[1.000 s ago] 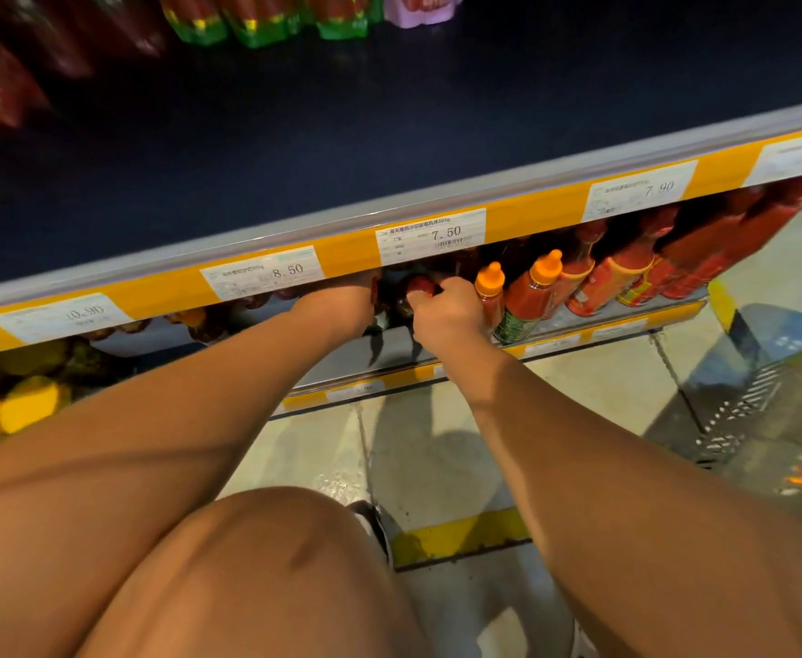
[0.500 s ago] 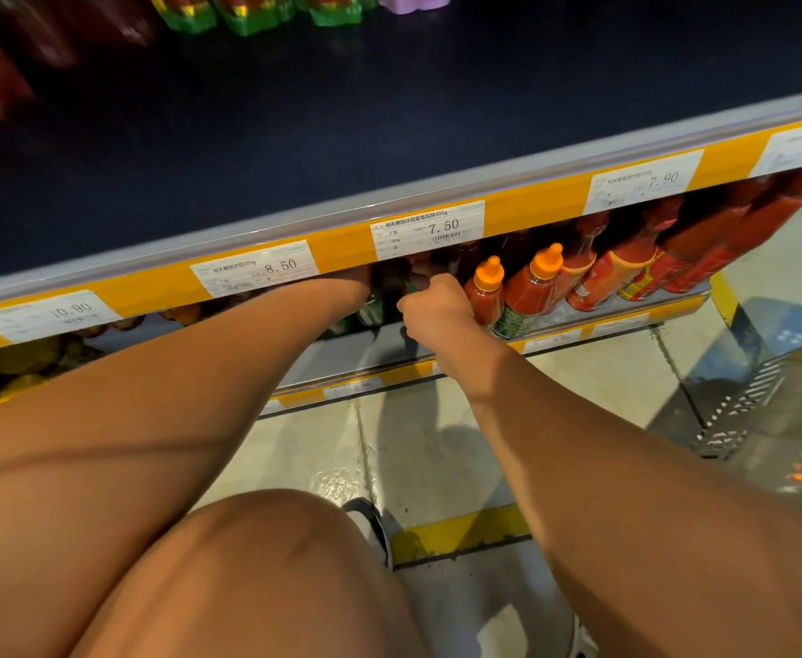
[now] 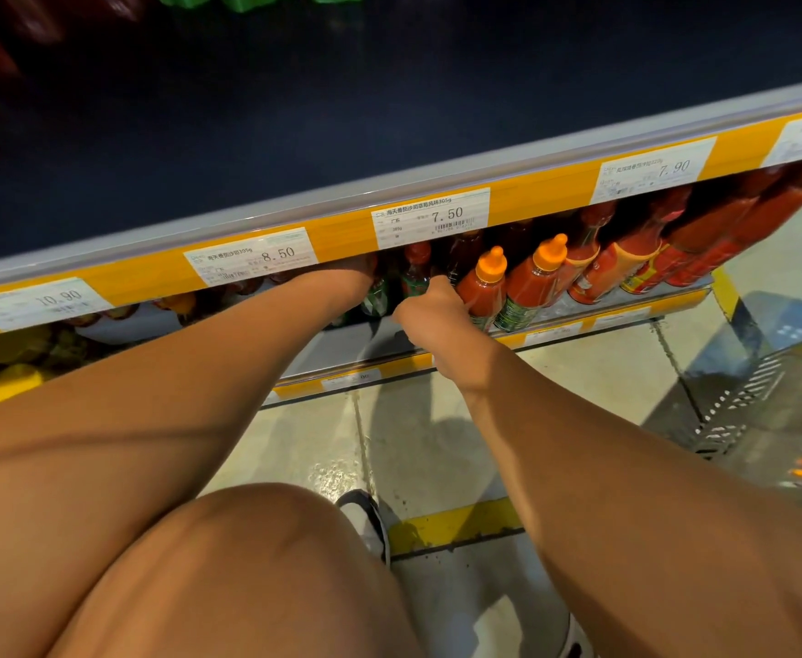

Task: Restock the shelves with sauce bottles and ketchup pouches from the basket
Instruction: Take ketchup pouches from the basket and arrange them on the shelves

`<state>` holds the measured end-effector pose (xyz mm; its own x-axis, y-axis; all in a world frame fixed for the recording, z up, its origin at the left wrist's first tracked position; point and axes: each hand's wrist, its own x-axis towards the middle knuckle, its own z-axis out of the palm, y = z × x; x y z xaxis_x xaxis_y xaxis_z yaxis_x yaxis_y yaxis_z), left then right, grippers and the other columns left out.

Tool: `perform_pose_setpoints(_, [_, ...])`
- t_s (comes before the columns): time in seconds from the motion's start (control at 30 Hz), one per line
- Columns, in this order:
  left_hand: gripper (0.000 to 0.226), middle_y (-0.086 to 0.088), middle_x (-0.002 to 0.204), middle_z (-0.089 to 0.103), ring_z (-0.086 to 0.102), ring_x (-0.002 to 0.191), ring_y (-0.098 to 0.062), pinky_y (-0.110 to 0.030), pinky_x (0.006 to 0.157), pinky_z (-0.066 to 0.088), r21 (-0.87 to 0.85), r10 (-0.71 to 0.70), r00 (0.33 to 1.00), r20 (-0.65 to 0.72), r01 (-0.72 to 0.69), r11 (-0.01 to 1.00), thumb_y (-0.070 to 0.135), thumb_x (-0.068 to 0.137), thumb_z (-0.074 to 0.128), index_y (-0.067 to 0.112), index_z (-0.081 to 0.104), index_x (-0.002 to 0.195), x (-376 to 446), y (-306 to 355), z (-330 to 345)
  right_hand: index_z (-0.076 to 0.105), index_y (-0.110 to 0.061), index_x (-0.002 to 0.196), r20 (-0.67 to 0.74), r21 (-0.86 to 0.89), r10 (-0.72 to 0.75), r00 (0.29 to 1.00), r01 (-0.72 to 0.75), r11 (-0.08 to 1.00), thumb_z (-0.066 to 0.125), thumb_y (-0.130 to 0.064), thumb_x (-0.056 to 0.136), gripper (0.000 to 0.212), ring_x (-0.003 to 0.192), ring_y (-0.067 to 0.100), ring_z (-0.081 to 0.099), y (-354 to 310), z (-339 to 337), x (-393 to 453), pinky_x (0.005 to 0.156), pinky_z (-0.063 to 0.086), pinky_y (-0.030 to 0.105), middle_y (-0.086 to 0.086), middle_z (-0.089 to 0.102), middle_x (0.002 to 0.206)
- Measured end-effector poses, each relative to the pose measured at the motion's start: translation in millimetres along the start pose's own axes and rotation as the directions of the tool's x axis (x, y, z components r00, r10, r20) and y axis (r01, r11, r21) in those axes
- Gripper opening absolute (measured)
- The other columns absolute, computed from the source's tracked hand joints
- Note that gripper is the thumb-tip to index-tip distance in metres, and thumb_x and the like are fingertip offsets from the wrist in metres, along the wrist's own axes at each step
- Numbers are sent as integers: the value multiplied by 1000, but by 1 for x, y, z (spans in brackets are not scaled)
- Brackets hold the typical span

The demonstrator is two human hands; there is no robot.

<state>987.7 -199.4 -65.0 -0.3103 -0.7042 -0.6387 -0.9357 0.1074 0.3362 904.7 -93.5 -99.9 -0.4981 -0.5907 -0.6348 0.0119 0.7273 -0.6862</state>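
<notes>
Low on the lower shelf [image 3: 342, 346], my right hand [image 3: 432, 313] is closed around a red-capped, green-labelled sauce bottle [image 3: 416, 273], which stands upright just left of two orange-capped sauce bottles [image 3: 489, 282]. My left hand [image 3: 354, 277] reaches in beside it, under the yellow price rail [image 3: 342, 239]. Its fingers are hidden by the rail, next to another green-labelled bottle [image 3: 377, 299]. The grey mesh basket [image 3: 750, 401] sits on the floor to the right; its contents are blurred.
Red sauce bottles [image 3: 636, 263] fill the shelf to the right, and yellow packs [image 3: 14, 379] lie at the far left. The dark upper shelf [image 3: 389, 111] overhangs the bottles. My knee [image 3: 247, 562] and shoe [image 3: 365, 520] are below, on the tiled floor.
Both hands have pushed deeper under the price rail, carrying the red-capped bottle further back on the shelf. My left hand's fingers are now hidden.
</notes>
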Motion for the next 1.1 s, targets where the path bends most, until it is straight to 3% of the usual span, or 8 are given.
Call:
perform_pose_setpoints(0.17, [34,-1,80,41,45,72,-19,-35,73,47,36,139,988,-73,-137,990,16,111,40,23,36,78,1,0,7,42,-12,130,48,52,13,999,-15,999,71,-17,87,53,109,33,59,2,3,0,95,58,54,4,50,105])
perform_pose_setpoints(0.3, [15,2,89,51,56,96,-24,-40,90,52,45,263,960,-94,-260,965,27,111,39,20,53,113,-11,-6,3,41,-11,134,70,31,-4,998,2,1000,74,-20,88,57,113,33,57,3,-1,-1,98,56,53,7,49,116])
perform_pose_setpoints(0.37, [28,-5,109,59,62,101,-27,-44,93,54,99,309,947,-91,-300,949,29,110,43,18,55,132,-22,-6,-3,44,-11,127,58,-24,-19,998,21,999,73,-20,87,50,103,32,58,2,-3,-3,92,57,51,8,50,108])
perform_pose_setpoints(0.47, [35,-10,109,62,62,98,-28,-35,82,45,186,362,927,-99,-340,922,28,107,49,11,52,138,-46,-11,-7,51,-11,106,74,-188,-83,994,95,977,69,-18,87,27,85,31,52,1,-9,-14,67,48,38,9,49,92])
perform_pose_setpoints(0.63, [58,-12,134,57,57,122,-30,-37,101,47,245,498,862,-94,-465,851,28,97,66,16,47,151,-87,-49,5,50,-8,142,202,-587,-167,965,256,768,58,-15,97,46,115,37,58,11,-30,-46,93,56,47,17,53,140])
perform_pose_setpoints(0.83, [50,-1,137,60,58,125,-18,-37,104,48,344,486,873,30,-466,815,44,99,63,24,53,144,-138,-73,4,30,-22,161,298,-683,-169,939,334,650,58,-16,97,70,132,37,54,13,-71,-98,106,51,50,12,44,157])
perform_pose_setpoints(0.93, [43,4,127,66,63,116,-13,-36,99,52,388,501,861,87,-493,779,47,98,63,25,61,135,-167,-55,-8,40,-20,153,336,-711,-197,921,385,589,62,-19,97,60,117,36,63,1,-97,-136,99,55,53,13,57,141])
perform_pose_setpoints(1.1, [31,9,110,71,67,102,-12,-38,91,55,440,635,765,107,-609,660,49,95,66,29,67,119,-216,18,-19,55,-19,140,323,-695,-353,878,474,541,64,-30,98,44,113,28,59,-10,-164,-211,83,47,35,5,60,128])
